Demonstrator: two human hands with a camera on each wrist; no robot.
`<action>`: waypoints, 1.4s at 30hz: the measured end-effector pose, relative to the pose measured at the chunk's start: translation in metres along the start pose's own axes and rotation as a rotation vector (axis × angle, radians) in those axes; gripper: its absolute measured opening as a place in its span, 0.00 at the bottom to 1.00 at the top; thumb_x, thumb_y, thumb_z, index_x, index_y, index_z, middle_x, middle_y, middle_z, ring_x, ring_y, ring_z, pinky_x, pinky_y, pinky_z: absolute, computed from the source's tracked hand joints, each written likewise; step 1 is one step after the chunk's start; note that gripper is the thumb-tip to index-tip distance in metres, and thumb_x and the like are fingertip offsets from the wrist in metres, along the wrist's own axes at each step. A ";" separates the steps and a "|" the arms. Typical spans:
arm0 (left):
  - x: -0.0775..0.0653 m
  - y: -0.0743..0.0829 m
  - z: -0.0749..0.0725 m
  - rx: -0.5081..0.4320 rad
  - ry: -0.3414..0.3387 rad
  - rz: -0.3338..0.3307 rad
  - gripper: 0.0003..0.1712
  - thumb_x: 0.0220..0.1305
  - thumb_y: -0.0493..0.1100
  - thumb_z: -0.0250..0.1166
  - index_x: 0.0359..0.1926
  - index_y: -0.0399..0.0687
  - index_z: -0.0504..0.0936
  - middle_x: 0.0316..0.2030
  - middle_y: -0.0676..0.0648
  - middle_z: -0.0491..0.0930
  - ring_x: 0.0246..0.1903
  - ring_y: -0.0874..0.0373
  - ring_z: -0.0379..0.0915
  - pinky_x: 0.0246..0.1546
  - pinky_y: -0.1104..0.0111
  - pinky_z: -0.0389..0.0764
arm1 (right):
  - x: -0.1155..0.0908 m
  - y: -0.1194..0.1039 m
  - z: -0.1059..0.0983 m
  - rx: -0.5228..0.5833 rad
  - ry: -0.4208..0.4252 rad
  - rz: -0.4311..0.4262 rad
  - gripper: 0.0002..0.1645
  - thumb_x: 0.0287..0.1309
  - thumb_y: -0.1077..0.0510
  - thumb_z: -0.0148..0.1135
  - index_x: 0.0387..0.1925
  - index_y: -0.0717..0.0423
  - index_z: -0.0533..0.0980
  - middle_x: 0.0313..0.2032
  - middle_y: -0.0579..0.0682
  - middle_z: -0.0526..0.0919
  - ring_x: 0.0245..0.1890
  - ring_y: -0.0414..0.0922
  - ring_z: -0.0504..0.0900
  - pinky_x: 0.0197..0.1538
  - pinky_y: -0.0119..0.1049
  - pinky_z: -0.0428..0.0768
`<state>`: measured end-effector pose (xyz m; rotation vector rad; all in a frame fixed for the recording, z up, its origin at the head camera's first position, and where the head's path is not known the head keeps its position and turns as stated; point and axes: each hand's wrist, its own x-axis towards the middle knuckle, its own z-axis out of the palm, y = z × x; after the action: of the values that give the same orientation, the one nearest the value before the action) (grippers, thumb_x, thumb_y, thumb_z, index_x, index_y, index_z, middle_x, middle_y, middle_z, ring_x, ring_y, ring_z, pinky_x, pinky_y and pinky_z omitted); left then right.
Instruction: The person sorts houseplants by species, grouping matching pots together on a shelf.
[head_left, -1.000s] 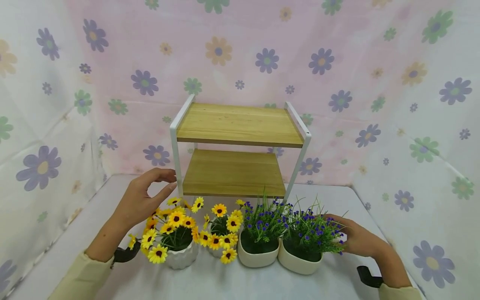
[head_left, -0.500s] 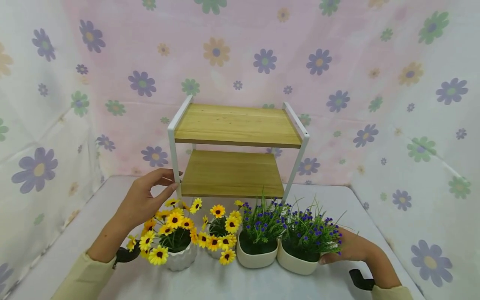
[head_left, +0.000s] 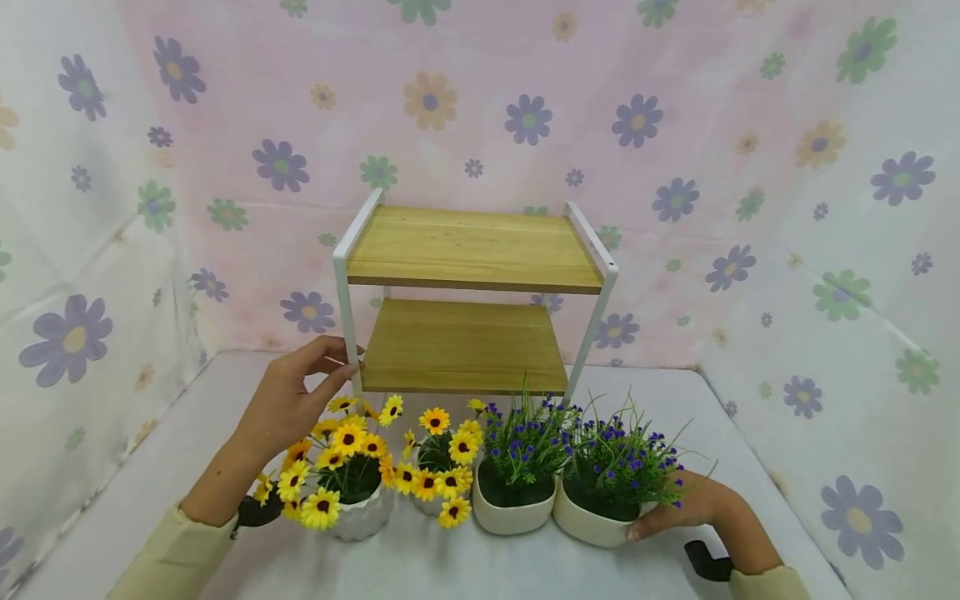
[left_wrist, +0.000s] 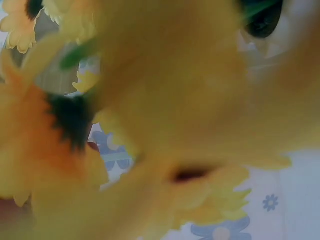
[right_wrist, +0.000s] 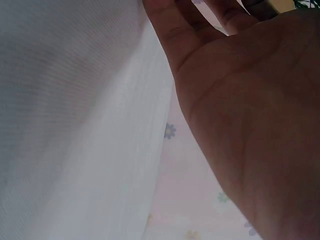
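My left hand (head_left: 281, 404) grips the left front post (head_left: 344, 308) of a two-tier wooden shelf (head_left: 472, 248) with white side frames, thumb in front and fingertips behind. At the right end of a row of pots, my right hand (head_left: 693, 504) holds a cream flowerpot (head_left: 588, 523) of purple flowers, thumb on its front side; the plant hides the other fingers. In the right wrist view the palm (right_wrist: 250, 115) shows, but not the pot. Blurred yellow petals (left_wrist: 170, 90) fill most of the left wrist view, with the left hand not distinguishable.
Left of the held pot stand a second cream pot (head_left: 513, 518) of purple flowers and two pots of yellow daisies, one in a larger white pot (head_left: 363, 518). Flower-printed cloth (head_left: 480, 125) walls in the white table (head_left: 442, 575) at the back and sides.
My right hand has moved left and forward around the rightmost pot, its thumb now on the front. My left fingers have closed round the shelf post. The pots have stayed in place.
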<state>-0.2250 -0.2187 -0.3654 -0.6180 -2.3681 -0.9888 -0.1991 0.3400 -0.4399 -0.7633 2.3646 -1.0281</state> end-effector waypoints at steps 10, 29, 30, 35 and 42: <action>0.000 0.001 0.001 0.002 -0.006 -0.020 0.13 0.75 0.34 0.67 0.56 0.50 0.83 0.44 0.52 0.90 0.44 0.53 0.88 0.43 0.64 0.84 | 0.006 0.002 0.005 -0.170 0.127 -0.101 0.46 0.52 0.51 0.84 0.69 0.57 0.72 0.64 0.50 0.80 0.62 0.31 0.73 0.61 0.36 0.76; 0.001 -0.001 0.001 -0.053 -0.010 -0.014 0.13 0.75 0.33 0.66 0.56 0.47 0.83 0.46 0.49 0.90 0.45 0.48 0.88 0.49 0.40 0.85 | 0.000 -0.002 0.003 -0.254 0.348 -0.163 0.51 0.49 0.52 0.85 0.71 0.54 0.69 0.66 0.48 0.77 0.68 0.28 0.68 0.64 0.37 0.77; 0.000 -0.001 0.001 -0.058 -0.010 -0.015 0.13 0.75 0.33 0.66 0.56 0.48 0.84 0.46 0.49 0.90 0.45 0.48 0.88 0.49 0.40 0.85 | -0.001 -0.002 0.002 -0.272 0.371 -0.177 0.52 0.48 0.52 0.86 0.72 0.54 0.69 0.67 0.47 0.75 0.68 0.26 0.66 0.64 0.36 0.77; -0.001 -0.002 0.001 -0.043 -0.006 -0.008 0.13 0.75 0.34 0.66 0.56 0.49 0.85 0.45 0.51 0.90 0.44 0.51 0.88 0.49 0.45 0.86 | -0.006 -0.005 -0.005 -0.313 0.442 -0.210 0.52 0.46 0.55 0.87 0.71 0.55 0.69 0.65 0.46 0.76 0.66 0.25 0.67 0.61 0.35 0.78; 0.000 -0.002 0.001 -0.005 -0.003 -0.001 0.13 0.75 0.36 0.67 0.57 0.50 0.85 0.45 0.52 0.90 0.45 0.53 0.89 0.48 0.62 0.86 | -0.016 -0.020 -0.012 -0.328 0.510 -0.065 0.54 0.48 0.57 0.85 0.72 0.66 0.66 0.66 0.64 0.78 0.67 0.43 0.76 0.58 0.48 0.83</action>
<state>-0.2266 -0.2191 -0.3667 -0.6212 -2.3695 -0.9957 -0.1881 0.3453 -0.4141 -0.7632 3.0174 -0.9583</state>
